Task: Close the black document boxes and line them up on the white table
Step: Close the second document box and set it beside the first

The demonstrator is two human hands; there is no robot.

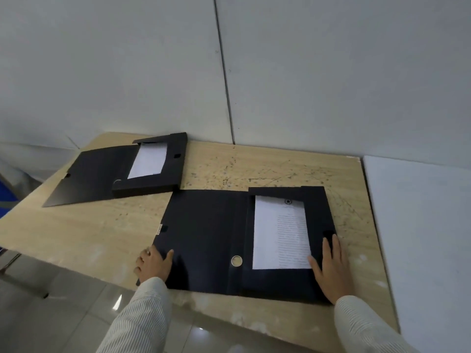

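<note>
As left hand (153, 263) grips lid (201, 233), near box (316, 215) open; long axis toward wall (331, 72).

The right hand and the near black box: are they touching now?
Touching. The head view shows the right hand lying flat on the right flap of the near black box.

An office, likely: document boxes (204, 238) holding printed sheets (280, 233) lie on a wood-grain desk (89, 233).
</note>
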